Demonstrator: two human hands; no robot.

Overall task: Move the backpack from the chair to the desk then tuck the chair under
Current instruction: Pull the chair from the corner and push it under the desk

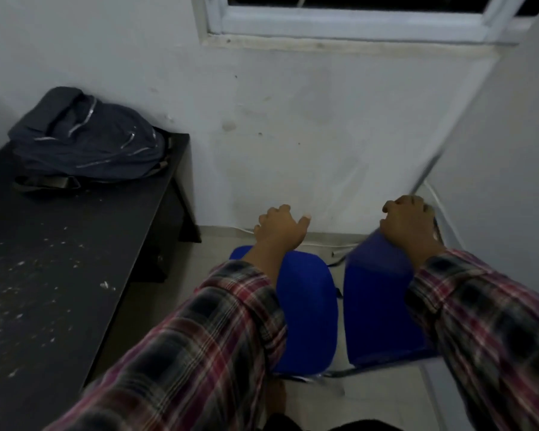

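Backpack (84,141) lying flat on the far end of the dark worktop (44,275), against the wall; by this showing the first half of the task is done and the chair (377,306) is what remains. The chair stands to the right of the worktop, near the room corner, its blue seat (308,306) and blue backrest (383,293) seen from above, separated by a narrow gap.

Left hand (279,230) is over the far edge of the seat, fingers curled loosely downward, thumb out; whether it presses on the seat or merely hovers cannot be told. Right hand (408,217) is closed over the top of the backrest near a blurred metal frame tube, so the grip there reads as clasped on the chair. Both plaid sleeves (199,353) reach forward.

The relation that governs the coming move: the worktop's open underside lies to the left of the chair, and the worktop's long axis runs away from the viewer toward the wall. The chair would likely have to travel leftward, and probably turn, to go beneath. The left hand is nearer the worktop.

Room: bare floor (224,244) between seat and worktop leg; wall close ahead, side wall close on the right. A pale cable (333,245) lies along the floor behind the chair and could snag a leg.
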